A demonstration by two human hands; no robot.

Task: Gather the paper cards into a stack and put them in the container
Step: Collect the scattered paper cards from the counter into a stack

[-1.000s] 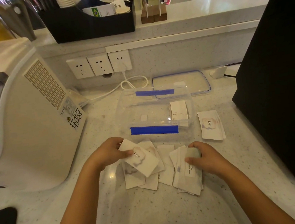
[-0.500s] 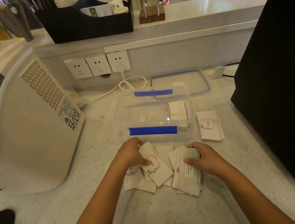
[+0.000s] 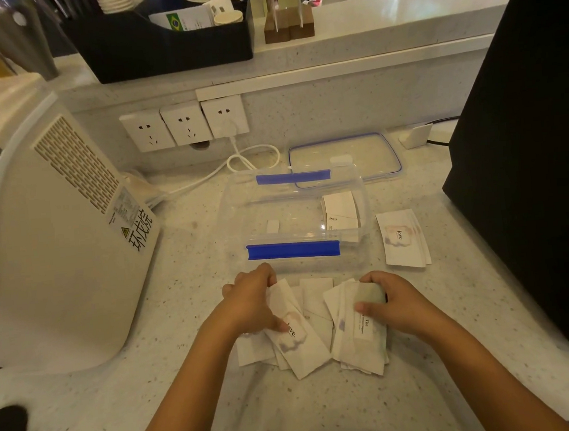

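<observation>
Clearly the left hand (image 3: pixel 254 302) pinched a "love" card (image 3: pixel 295 334) and the right hand (image 3: pixel 392 304) clamped a bundle (image 3: pixel 359 336), lower centre of frame on the worktop (image 3: pixel 200 326); loose cards (image 3: pixel 314 302) between could slip, missing the container (image 3: pixel 297 221)

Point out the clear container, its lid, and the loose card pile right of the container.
clear container (image 3: pixel 298 250): head view, blue strip on near rim.
lid (image 3: pixel 367 154): head view, flat clear panel.
loose card pile (image 3: pixel 403 239): head view, top card's face.
</observation>
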